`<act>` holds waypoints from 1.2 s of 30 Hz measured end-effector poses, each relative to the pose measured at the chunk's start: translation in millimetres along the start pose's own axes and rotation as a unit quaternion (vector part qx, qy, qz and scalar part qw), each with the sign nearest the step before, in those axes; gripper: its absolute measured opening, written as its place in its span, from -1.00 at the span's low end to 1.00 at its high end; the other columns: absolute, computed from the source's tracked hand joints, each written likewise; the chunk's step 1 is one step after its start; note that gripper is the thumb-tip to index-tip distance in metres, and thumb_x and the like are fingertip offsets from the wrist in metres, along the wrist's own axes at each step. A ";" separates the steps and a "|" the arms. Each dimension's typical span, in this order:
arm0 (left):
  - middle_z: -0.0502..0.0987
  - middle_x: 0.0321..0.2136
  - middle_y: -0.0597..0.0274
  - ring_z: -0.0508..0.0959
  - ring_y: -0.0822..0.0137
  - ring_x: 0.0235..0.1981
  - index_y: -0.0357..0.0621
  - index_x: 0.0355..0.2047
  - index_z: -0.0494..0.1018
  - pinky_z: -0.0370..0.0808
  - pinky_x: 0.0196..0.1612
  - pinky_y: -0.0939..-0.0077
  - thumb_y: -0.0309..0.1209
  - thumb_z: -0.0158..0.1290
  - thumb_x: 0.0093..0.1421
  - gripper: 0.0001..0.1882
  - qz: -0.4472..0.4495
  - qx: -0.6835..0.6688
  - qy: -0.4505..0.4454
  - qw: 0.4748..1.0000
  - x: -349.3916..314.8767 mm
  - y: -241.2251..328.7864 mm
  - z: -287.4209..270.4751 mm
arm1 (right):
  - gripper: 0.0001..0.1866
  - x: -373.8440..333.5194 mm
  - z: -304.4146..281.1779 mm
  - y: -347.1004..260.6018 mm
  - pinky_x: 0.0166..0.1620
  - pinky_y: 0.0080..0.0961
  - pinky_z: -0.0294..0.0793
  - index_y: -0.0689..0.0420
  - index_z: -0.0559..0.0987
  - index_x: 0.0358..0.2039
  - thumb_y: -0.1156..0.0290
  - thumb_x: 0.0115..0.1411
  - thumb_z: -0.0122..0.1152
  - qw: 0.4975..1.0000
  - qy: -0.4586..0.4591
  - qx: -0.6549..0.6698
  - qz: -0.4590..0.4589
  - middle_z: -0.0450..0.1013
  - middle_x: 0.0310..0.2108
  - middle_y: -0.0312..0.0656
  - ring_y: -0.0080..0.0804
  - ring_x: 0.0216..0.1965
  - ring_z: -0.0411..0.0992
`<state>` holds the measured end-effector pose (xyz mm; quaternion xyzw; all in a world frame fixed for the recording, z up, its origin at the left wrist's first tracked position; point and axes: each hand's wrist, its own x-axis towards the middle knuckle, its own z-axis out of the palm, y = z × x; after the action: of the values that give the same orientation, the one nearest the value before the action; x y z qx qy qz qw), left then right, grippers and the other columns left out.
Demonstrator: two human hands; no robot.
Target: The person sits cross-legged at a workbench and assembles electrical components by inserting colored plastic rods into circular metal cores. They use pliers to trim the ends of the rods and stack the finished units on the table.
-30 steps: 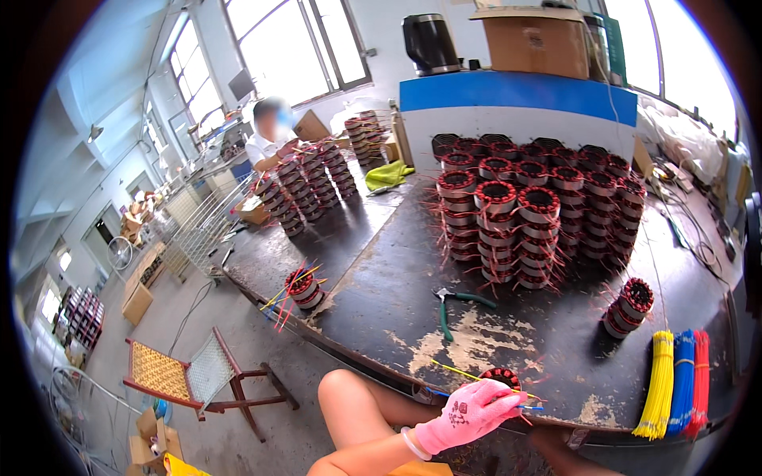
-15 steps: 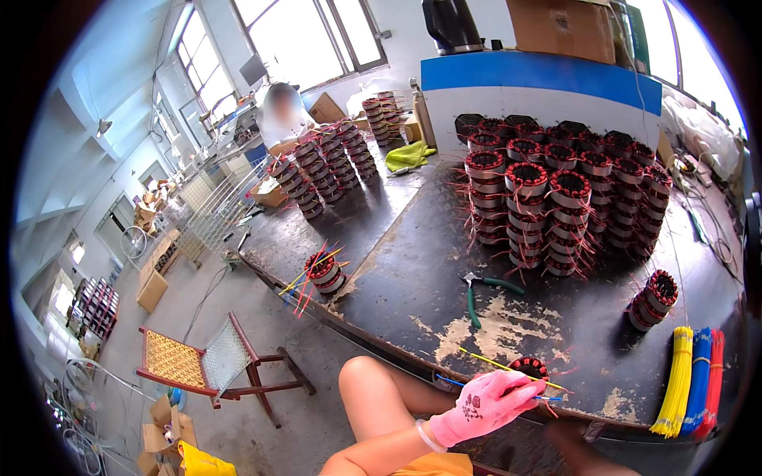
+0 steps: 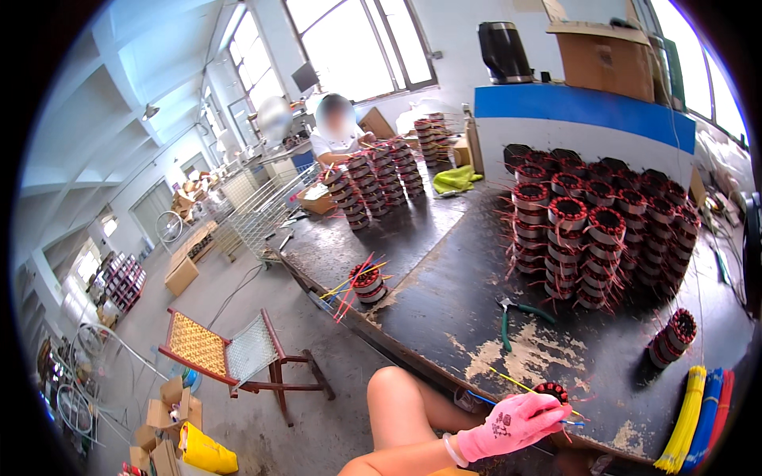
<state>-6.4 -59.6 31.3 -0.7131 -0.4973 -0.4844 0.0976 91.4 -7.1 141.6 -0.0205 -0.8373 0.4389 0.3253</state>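
My left hand (image 3: pixel 512 426), in a pink glove, is closed round a small wound motor stator (image 3: pixel 551 389) at the near edge of the workbench. Red windings show on the stator's top; the glove hides its lower part. A thin yellow sleeve (image 3: pixel 511 380) and a blue one (image 3: pixel 481 397) stick out beside the fingers. Green-handled pliers (image 3: pixel 506 327) lie on the bench beyond the hand. My right hand does not show. To the right, a short stack of stators (image 3: pixel 673 338) stands near bundles of yellow (image 3: pixel 683 420), blue (image 3: pixel 706 419) and red sleeves (image 3: pixel 722 408).
Tall stator stacks (image 3: pixel 587 238) fill the back right of the bench (image 3: pixel 429 317). At its left edge stands a stator with coloured sleeves (image 3: pixel 367 283). A co-worker (image 3: pixel 337 139) sits behind more stacks (image 3: pixel 377 182), near a green cloth (image 3: pixel 456 179). A chair (image 3: pixel 254 349) stands left.
My view has turned left and up, so the scene sits lower and farther right. The left hand keeps its grip on the stator at the bench edge.
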 end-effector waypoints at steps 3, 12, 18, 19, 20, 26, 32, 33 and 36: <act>0.50 -0.12 0.26 0.61 0.23 -0.21 -0.04 0.05 0.56 0.60 -0.22 0.33 -0.40 0.34 0.07 -0.51 0.003 -0.008 0.006 1.000 -0.8 -2.0 4.5 | -0.78 7.1 8.1 3.4 -0.56 -0.52 0.32 0.15 0.63 -0.38 0.26 0.20 0.17 1.000 -0.005 -0.012 -0.008 0.52 -0.52 -0.28 -0.46 -0.62 0.41; 0.50 -0.12 0.23 0.61 0.20 -0.19 -0.07 0.07 0.55 0.60 -0.19 0.32 -0.39 0.29 0.14 -0.55 -0.004 -0.005 0.008 1.000 -6.1 -3.1 1.8 | -0.83 28.7 33.8 13.0 -0.55 -0.54 0.31 0.14 0.64 -0.37 0.31 0.15 0.23 0.999 -0.022 -0.035 -0.023 0.51 -0.50 -0.30 -0.49 -0.61 0.41; 0.51 -0.14 0.24 0.61 0.19 -0.20 -0.03 0.09 0.55 0.60 -0.21 0.34 -0.37 0.30 0.14 -0.53 -0.017 -0.010 0.012 1.000 -3.2 -3.5 -2.0 | -0.86 29.0 36.0 12.4 -0.55 -0.55 0.30 0.13 0.65 -0.37 0.34 0.12 0.26 0.997 -0.009 -0.070 -0.025 0.51 -0.49 -0.31 -0.51 -0.60 0.40; 0.52 -0.14 0.24 0.61 0.20 -0.21 -0.02 0.09 0.55 0.60 -0.22 0.34 -0.37 0.31 0.13 -0.52 -0.017 -0.007 0.018 1.000 -3.6 -2.7 -1.8 | -0.86 23.4 34.1 11.3 -0.55 -0.56 0.30 0.13 0.65 -0.36 0.35 0.11 0.27 0.996 -0.006 -0.080 -0.030 0.51 -0.49 -0.31 -0.52 -0.60 0.40; 0.52 -0.15 0.25 0.61 0.21 -0.21 -0.01 0.09 0.55 0.60 -0.22 0.35 -0.37 0.31 0.13 -0.52 -0.016 -0.005 0.023 1.000 -3.5 -2.2 -2.7 | -0.86 20.5 32.3 9.7 -0.55 -0.56 0.30 0.13 0.65 -0.36 0.35 0.11 0.28 0.995 0.001 -0.091 -0.043 0.51 -0.49 -0.32 -0.52 -0.59 0.40; 0.57 -0.18 0.21 0.63 0.18 -0.29 -0.04 -0.01 0.58 0.62 -0.28 0.39 -0.67 0.26 0.01 -0.51 -0.063 -0.051 0.065 0.995 2.0 -19.7 -3.7 | -0.87 -33.1 -13.3 -28.1 -0.55 -0.57 0.30 0.12 0.66 -0.36 0.38 0.08 0.32 0.926 0.045 -0.206 -0.313 0.51 -0.48 -0.33 -0.54 -0.59 0.40; 0.55 -0.13 0.11 0.64 0.14 -0.17 -0.07 0.06 0.53 0.63 -0.20 0.39 -0.70 0.24 0.07 -0.48 -0.157 -0.030 0.029 0.987 19.1 -27.2 -17.6 | -0.72 -102.3 -50.3 -59.8 -0.52 -0.56 0.31 0.11 0.70 -0.23 0.31 0.03 0.43 0.912 -0.100 -0.308 -0.250 0.54 -0.36 -0.34 -0.56 -0.49 0.43; 0.54 -0.14 0.10 0.65 0.13 -0.18 -0.08 0.05 0.54 0.63 -0.21 0.40 -0.71 0.23 0.08 -0.50 -0.169 -0.077 0.036 0.982 20.3 -27.6 -10.7 | -0.54 -110.8 -55.8 -50.8 -0.43 -0.49 0.38 0.15 0.66 -0.02 0.25 0.07 0.43 0.934 -0.121 -0.311 -0.126 0.54 -0.30 -0.39 -0.50 -0.43 0.45; 0.50 -0.15 0.09 0.66 0.15 -0.22 -0.09 0.00 0.56 0.63 -0.21 0.42 -0.74 0.19 0.10 -0.55 -0.185 -0.080 -0.001 0.979 24.8 -23.7 -13.1 | -0.82 -125.8 -70.3 15.7 -0.33 -0.33 0.53 0.08 0.65 -0.23 0.27 0.27 0.21 0.916 0.039 -0.388 0.090 0.54 -0.39 -0.13 -0.20 -0.41 0.55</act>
<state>-32.3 -40.9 49.4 -0.6146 -0.5805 -0.5316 -0.0521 226.1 13.1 91.9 -0.2376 -0.9230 0.1060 0.2835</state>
